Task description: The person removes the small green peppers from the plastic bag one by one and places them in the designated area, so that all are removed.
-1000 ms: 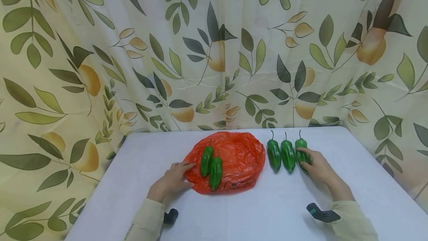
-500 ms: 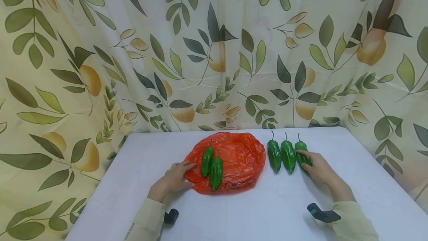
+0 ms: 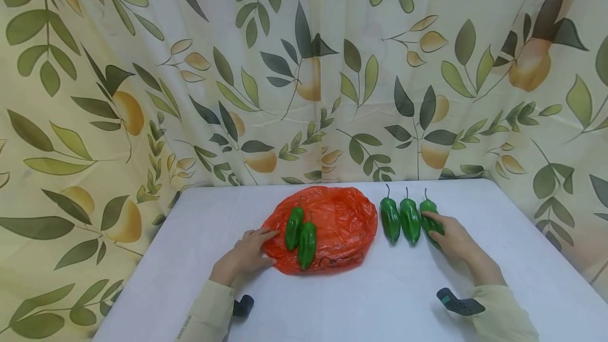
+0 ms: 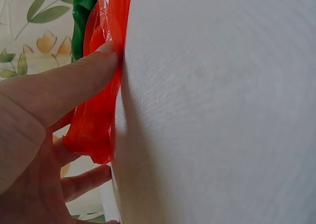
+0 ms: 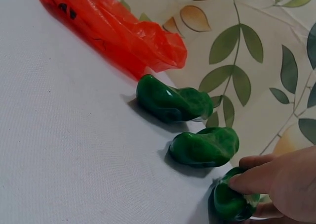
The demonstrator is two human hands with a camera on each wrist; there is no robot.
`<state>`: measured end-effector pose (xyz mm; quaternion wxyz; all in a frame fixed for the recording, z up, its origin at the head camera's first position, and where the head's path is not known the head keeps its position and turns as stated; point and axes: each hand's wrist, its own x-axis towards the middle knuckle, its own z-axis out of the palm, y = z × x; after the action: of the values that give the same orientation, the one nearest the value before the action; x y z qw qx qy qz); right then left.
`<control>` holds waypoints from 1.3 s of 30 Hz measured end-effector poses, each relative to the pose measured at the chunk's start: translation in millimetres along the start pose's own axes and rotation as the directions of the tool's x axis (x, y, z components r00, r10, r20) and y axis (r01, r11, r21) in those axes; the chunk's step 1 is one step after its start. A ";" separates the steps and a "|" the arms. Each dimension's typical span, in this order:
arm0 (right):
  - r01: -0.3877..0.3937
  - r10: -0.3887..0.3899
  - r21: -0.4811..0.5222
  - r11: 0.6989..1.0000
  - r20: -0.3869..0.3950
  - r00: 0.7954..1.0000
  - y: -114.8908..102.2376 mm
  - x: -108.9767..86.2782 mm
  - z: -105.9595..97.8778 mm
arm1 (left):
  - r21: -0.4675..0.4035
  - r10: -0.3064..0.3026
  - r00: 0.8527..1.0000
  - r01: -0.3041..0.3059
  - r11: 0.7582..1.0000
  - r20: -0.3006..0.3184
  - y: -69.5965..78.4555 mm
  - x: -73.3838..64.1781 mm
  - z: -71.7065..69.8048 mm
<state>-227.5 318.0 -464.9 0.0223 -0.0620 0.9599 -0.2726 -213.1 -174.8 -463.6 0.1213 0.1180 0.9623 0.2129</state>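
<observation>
A flattened red plastic bag (image 3: 342,226) lies on the white table. Two green peppers (image 3: 307,245) rest side by side on its left part. My left hand (image 3: 244,255) touches the bag's left edge, thumb and fingers spread apart; in the left wrist view the straight thumb (image 4: 84,80) presses against the red plastic. To the right of the bag, three more green peppers stand in a row, stems pointing away: a left one (image 3: 390,220), a middle one (image 3: 410,220) and a right one (image 3: 428,206). My right hand (image 3: 451,236) grips that right pepper between thumb and fingers, partly covering it.
Behind the white table (image 3: 351,305) hangs a leaf-and-fruit patterned curtain (image 3: 304,136). A black device is worn at each wrist, the left one (image 3: 243,307) and the right one (image 3: 459,302). The middle pepper (image 5: 205,147) sits close beside the gripped one.
Between one second and half a second ago, the right pepper's top shifts slightly down with my right hand's hold. Otherwise both hands and the bag stay nearly still.
</observation>
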 end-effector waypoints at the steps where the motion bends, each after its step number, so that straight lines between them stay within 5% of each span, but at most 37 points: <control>1: -0.001 0.001 0.001 1.000 0.000 1.000 0.2 0.1 -0.4 | 0.000 0.003 1.000 -0.003 1.000 0.000 -0.2 0.3 0.3; 23: -0.121 0.122 0.034 0.992 -0.031 0.992 -2.4 -3.2 -12.3 | -0.004 -0.002 1.000 0.002 1.000 0.003 -0.1 -0.6 -0.3; 39: -0.049 0.052 0.027 0.998 -0.130 0.990 -30.3 -8.6 -22.5 | 0.008 0.016 1.000 -0.016 1.000 -0.008 0.3 -0.6 0.0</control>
<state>-217.4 305.3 -429.8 -0.0331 -0.0195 0.9573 -0.2866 -212.4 -174.7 -463.3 0.1152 0.1254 0.9626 0.2108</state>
